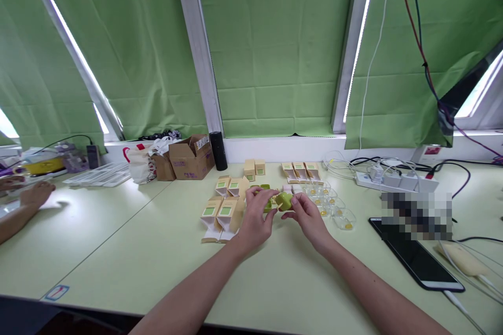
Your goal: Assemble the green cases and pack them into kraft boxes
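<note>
My right hand (309, 220) pinches a small, rounded green piece (283, 200) between thumb and fingers, above the table. At the other side of that piece are the fingertips of my left hand (256, 219), closed on its edge. What exactly the piece is cannot be made out. More green items (265, 187) lie just behind my left fingers, partly hidden by them. To the left of my left hand stand several open tan cartons (226, 212) with green labels. Several clear plastic containers (345, 219) with yellow bits inside sit beyond and to the right of my right hand.
Closed small boxes (254, 168) and more open cartons (301, 171) stand farther back. A cardboard box (192, 157) and a black cylinder (218, 151) are behind. At right lie a power strip (396, 182), cables and a phone (418, 254). Another person's hand (37, 193) is at far left.
</note>
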`<state>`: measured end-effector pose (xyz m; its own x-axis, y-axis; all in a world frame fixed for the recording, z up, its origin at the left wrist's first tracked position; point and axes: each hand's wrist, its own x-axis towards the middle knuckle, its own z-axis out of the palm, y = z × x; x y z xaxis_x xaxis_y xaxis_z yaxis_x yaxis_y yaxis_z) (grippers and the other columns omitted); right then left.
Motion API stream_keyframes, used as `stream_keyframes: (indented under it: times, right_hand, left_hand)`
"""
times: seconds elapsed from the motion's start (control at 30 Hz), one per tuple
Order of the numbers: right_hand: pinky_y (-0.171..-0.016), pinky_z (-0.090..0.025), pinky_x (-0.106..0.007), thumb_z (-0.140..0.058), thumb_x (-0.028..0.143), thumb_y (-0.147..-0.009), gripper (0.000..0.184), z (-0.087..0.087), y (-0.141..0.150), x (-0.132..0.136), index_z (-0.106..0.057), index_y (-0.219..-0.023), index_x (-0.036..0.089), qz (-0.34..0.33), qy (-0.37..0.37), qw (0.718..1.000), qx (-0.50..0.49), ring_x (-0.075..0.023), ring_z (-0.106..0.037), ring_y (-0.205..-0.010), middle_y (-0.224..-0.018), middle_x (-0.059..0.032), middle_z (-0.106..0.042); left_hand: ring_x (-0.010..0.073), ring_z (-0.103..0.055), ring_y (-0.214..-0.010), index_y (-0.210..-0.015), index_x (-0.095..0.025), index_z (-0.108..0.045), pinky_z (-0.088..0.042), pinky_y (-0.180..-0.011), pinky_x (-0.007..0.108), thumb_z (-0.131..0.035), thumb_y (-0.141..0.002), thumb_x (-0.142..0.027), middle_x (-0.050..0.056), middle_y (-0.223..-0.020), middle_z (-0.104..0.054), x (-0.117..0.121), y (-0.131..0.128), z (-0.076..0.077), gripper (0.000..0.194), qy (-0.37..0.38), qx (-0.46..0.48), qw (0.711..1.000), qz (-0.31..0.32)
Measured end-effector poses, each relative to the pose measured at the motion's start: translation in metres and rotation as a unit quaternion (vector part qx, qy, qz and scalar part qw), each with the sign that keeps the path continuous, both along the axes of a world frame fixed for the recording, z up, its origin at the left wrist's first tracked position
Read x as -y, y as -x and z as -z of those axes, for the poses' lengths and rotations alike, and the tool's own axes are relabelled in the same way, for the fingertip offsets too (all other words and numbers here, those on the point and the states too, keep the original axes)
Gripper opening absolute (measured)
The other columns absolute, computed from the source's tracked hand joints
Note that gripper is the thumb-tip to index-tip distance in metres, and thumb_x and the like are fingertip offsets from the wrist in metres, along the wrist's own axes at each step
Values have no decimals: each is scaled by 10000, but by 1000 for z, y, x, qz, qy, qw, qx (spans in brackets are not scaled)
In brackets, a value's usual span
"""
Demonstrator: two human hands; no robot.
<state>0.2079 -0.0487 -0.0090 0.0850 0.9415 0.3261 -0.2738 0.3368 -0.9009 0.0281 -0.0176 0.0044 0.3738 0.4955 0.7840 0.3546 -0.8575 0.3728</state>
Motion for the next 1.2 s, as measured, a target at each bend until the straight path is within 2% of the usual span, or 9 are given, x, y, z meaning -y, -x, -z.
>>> stream_keyframes:
  times: [0.23,0.43,0.67,0.77,0.83,0.93,1.0,1.1,1.2]
  right_hand:
    - [-636,-588,-332,-741,728,-828,529,-2,3,3,-592,-847,221,-32,24,999,0,-188,-694,-728,-790,-7,-665]
    - [-572,-558,-317,-666,784,-847,569,-1,0,3,-570,-839,223,-14,45,999,23,-185,-684,-626,-719,-14,-683]
    - [-541,-475,-285,-653,737,-884,517,-1,-14,-1,-585,-839,227,97,7,992,84,-167,-627,-611,-770,-26,-690]
    - [-570,-457,-297,-629,686,-914,464,-4,-22,-3,-590,-834,231,167,-8,980,107,-164,-574,-600,-731,-13,-663]
    - [-616,-460,-316,-603,590,-949,366,-7,-29,-3,-607,-860,235,220,-23,964,147,-180,-569,-636,-742,-15,-661]
    - [-695,-453,-350,-571,387,-960,164,-11,-37,-2,-637,-917,243,285,-52,911,292,-217,-586,-728,-820,-34,-692]
    - [-752,-437,-373,-572,248,-921,87,-11,-41,-1,-656,-945,244,302,-75,848,428,-251,-599,-831,-908,-55,-722]
    - [-841,-397,-395,-603,103,-835,227,-9,-42,-1,-687,-1004,229,298,-91,740,596,-294,-577,-1000,-1026,-87,-737]
    - [-859,-351,-393,-636,48,-781,346,-5,-42,-1,-701,-1076,214,291,-77,666,683,-307,-532,-1071,-1085,-110,-715]
  left_hand:
    - [310,-436,-1265,-1340,-263,-645,-442,-1067,499,-571,-924,-35,105,-1325,-634,4,-1,-1,480,-33,-54,998,-11]
    - [312,-446,-1274,-1307,-261,-669,-450,-1092,510,-699,-883,-101,100,-1273,-662,1,-2,0,454,24,-11,1000,-12]
    - [290,-529,-1260,-1229,-284,-720,-478,-1084,474,-791,-844,-195,81,-1239,-673,-5,-2,-6,402,181,79,980,0]
    - [266,-585,-1205,-1239,-278,-734,-497,-1049,435,-794,-838,-221,91,-1275,-662,-9,-2,-5,409,242,112,964,9]
    - [250,-613,-1137,-1267,-265,-729,-512,-1000,411,-798,-846,-256,103,-1300,-665,-12,-1,-2,427,274,138,952,26]
    - [212,-625,-997,-1312,-244,-705,-534,-888,359,-824,-844,-328,113,-1297,-675,-16,-1,2,490,326,186,924,78]
    - [187,-624,-942,-1341,-234,-682,-532,-839,325,-844,-835,-373,111,-1264,-675,-18,-2,3,549,362,220,898,120]
    - [177,-635,-964,-1361,-228,-659,-524,-827,292,-884,-800,-387,103,-1228,-670,-20,-2,3,625,395,271,861,172]
    - [174,-636,-1003,-1348,-229,-658,-517,-865,288,-921,-762,-356,88,-1168,-693,-21,-3,3,655,409,306,837,198]
